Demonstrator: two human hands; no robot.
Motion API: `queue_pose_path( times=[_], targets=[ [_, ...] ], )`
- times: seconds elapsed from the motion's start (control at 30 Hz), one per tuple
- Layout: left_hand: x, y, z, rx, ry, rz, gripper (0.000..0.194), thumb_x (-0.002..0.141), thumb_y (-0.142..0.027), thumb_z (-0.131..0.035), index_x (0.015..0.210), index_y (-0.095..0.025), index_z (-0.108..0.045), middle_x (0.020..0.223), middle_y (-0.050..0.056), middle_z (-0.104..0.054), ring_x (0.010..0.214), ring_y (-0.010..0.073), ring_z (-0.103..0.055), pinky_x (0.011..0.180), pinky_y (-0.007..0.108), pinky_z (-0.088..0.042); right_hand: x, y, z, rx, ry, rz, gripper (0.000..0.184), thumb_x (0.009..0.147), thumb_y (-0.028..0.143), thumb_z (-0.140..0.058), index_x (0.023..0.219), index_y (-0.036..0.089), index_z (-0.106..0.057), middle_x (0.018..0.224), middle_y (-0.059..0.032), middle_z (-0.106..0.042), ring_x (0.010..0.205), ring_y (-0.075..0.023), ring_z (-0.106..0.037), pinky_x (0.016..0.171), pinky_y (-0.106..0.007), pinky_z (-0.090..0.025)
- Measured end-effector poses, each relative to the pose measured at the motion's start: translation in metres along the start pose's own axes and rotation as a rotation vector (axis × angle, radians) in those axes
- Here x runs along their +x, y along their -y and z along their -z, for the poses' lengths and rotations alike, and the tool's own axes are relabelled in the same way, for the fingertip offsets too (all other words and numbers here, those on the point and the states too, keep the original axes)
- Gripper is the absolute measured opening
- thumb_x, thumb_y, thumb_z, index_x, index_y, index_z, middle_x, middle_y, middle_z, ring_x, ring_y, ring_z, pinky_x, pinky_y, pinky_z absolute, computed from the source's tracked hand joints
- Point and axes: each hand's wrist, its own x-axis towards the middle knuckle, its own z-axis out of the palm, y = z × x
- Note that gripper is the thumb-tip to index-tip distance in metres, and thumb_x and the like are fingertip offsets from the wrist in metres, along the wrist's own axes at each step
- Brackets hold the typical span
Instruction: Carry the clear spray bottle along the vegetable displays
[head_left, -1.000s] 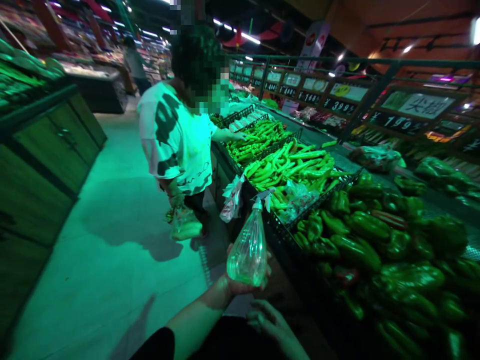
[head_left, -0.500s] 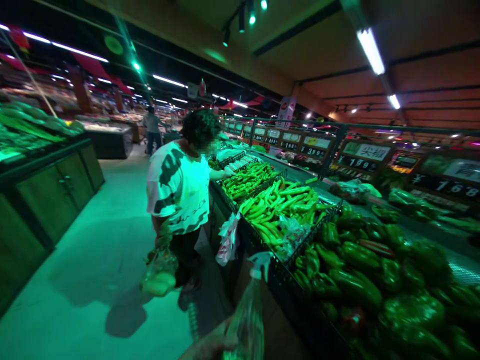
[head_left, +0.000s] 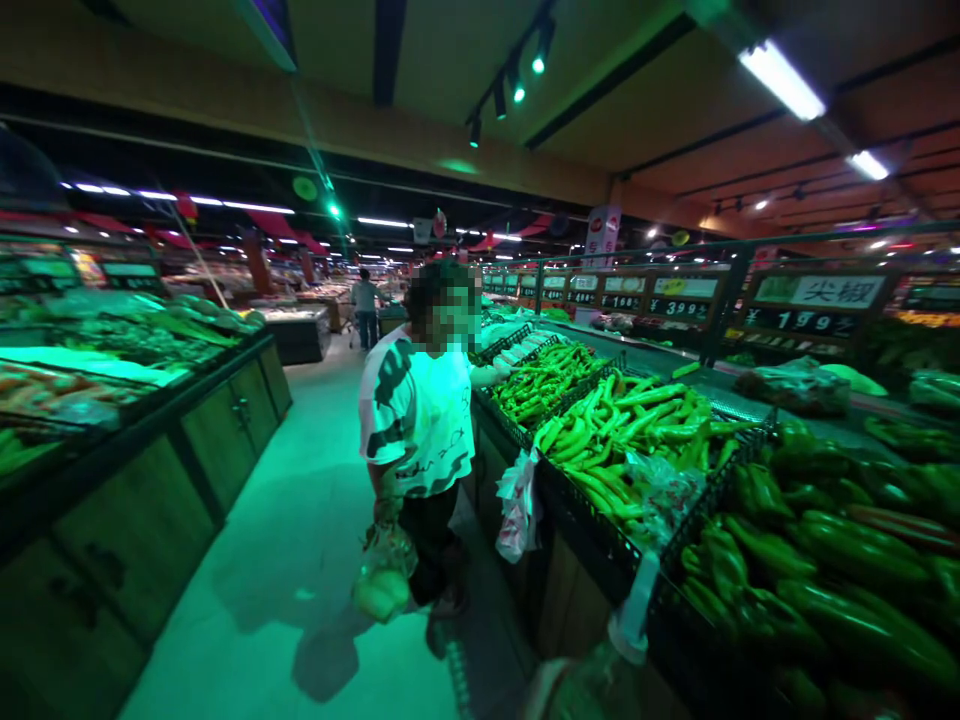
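At the bottom edge of the frame, a clear plastic bag with a white neck stands just beside the black wire crate of green bell peppers, one hand cut off below it, its grip impossible to tell, the other hand out of view.

A shopper's shirt is white with dark blotches; the peppers and chilies are glossy green; the price sign is black and white.
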Motion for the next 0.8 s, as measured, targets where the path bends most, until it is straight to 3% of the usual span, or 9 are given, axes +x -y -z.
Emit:
queue_pose_path(
  times=[0.1,0.2,0.27,0.33,0.43,0.5,0.6,0.7,0.8],
  targets=[
    [0.035,0.009,0.016,0.203,-0.195,-0.190,0.093,0.070,-0.050,-0.088,0.150,-0.024,-0.048,0.155,0.018,-0.045,0.153,0.0434,-0.031,0.128,0.057,-0.030,-0.030,-0.006,0.008,-0.002,-0.065,0.061,0.073,0.075,0.066,-0.079,0.142,0.054,-0.050,0.152,-0.0027,-0.057,0.144,-0.0369,-0.048,0.095,-0.058,-0.059],
    [0.063,0.012,0.026,0.653,-0.471,-0.586,0.100,0.074,-0.041,-0.087,0.155,-0.020,-0.033,0.153,0.025,-0.036,0.145,0.0430,-0.043,0.121,0.059,-0.039,-0.028,-0.005,-0.018,0.003,-0.166,0.107,0.105,0.056,0.050,-0.094,0.148,0.049,-0.045,0.153,-0.0012,-0.058,0.146,-0.0373,-0.047,0.112,-0.057,-0.049],
    [0.077,0.001,0.034,0.857,-0.516,-0.764,0.089,0.087,-0.033,-0.076,0.158,-0.026,-0.024,0.154,0.023,-0.034,0.145,0.0397,-0.045,0.114,0.058,-0.047,0.003,0.007,-0.048,0.031,-0.224,0.157,0.101,0.061,0.045,-0.092,0.150,0.038,-0.045,0.148,-0.0058,-0.063,0.137,-0.0343,-0.057,0.117,-0.055,-0.044],
    [0.088,-0.018,0.048,0.987,-0.476,-0.896,0.094,0.086,-0.030,-0.076,0.161,-0.026,-0.018,0.160,0.023,-0.028,0.152,0.0423,-0.034,0.116,0.061,-0.045,0.051,0.025,-0.072,0.096,-0.284,0.207,0.083,0.062,0.048,-0.091,0.137,0.029,-0.059,0.131,-0.0068,-0.074,0.121,-0.0327,-0.068,0.115,-0.055,-0.044],
    [0.095,-0.042,0.088,0.956,-0.404,-1.018,0.091,0.084,-0.028,-0.079,0.159,-0.027,-0.026,0.154,0.018,-0.042,0.147,0.0358,-0.045,0.115,0.052,-0.049,0.119,0.053,-0.095,0.249,-0.146,0.201,0.066,0.050,0.046,-0.095,0.109,0.028,-0.072,0.103,-0.0022,-0.082,0.108,-0.0327,-0.074,0.114,-0.055,-0.046],
    [0.093,-0.044,0.123,0.898,-0.401,-0.936,0.074,0.086,-0.023,-0.075,0.151,-0.029,-0.040,0.143,0.013,-0.058,0.135,0.0313,-0.058,0.110,0.046,-0.054,0.152,0.066,-0.107,0.286,-0.065,0.215,0.057,0.051,0.046,-0.094,0.101,0.029,-0.073,0.098,-0.0001,-0.083,0.110,-0.0325,-0.074,0.114,-0.055,-0.045],
    [0.087,-0.032,0.179,0.809,-0.473,-0.534,0.037,0.090,-0.028,-0.070,0.126,-0.023,-0.065,0.120,0.012,-0.072,0.116,0.0304,-0.070,0.101,0.045,-0.058,0.185,0.077,-0.125,0.210,-0.018,0.257,0.048,0.055,0.042,-0.090,0.098,0.029,-0.072,0.099,-0.0013,-0.083,0.117,-0.0333,-0.071,0.115,-0.057,-0.044],
    [0.081,-0.020,0.223,0.692,-0.527,-0.236,0.032,0.085,-0.034,-0.072,0.114,-0.022,-0.072,0.112,0.012,-0.075,0.105,0.0331,-0.072,0.093,0.047,-0.058,0.210,0.077,-0.138,0.150,0.015,0.351,0.047,0.058,0.040,-0.087,0.101,0.028,-0.071,0.104,-0.0044,-0.082,0.125,-0.0349,-0.067,0.114,-0.059,-0.043],
    [0.078,-0.017,0.244,0.655,-0.549,-0.141,0.030,0.080,-0.035,-0.074,0.108,-0.024,-0.074,0.105,0.010,-0.076,0.095,0.0314,-0.072,0.088,0.044,-0.057,0.231,0.071,-0.139,0.157,-0.030,0.295,0.045,0.060,0.038,-0.087,0.101,0.028,-0.070,0.093,-0.0028,-0.082,0.119,-0.0344,-0.070,0.110,-0.059,-0.047]
  ],
)
